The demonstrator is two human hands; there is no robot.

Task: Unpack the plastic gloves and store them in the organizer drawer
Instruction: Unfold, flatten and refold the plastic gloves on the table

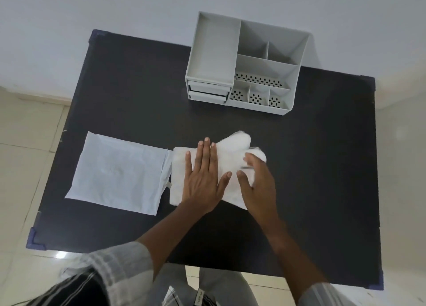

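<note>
Nearest the camera, two bare forearms reach out from grey checked sleeves over the near edge of a black table (322, 190). The left hand (202, 179) lies flat, palm down and fingers spread, pressing on the middle of a white stack of plastic gloves (182, 167) that rests on the table in front of the person. The right hand (255, 181) is just beside it, its fingers curled around the right end of the stack, which is lifted and bunched into a fold; it grips that folded part, though motion blur hides exactly how tightly. The thumbs of the two hands are close together over the stack.

To the left of the gloves, touching or almost touching their left edge, lies a flat, pale, translucent bag (117, 172), spread out on the table.

Farther back, near the far edge of the table and well apart from the gloves, stands a grey organizer (244, 63). It has a tray on top at the left, open compartments at the right with perforated floors, and two small drawers (208, 91) stacked under the tray, both pushed in or nearly so. Beyond the table are a pale wall and a tiled floor.
</note>
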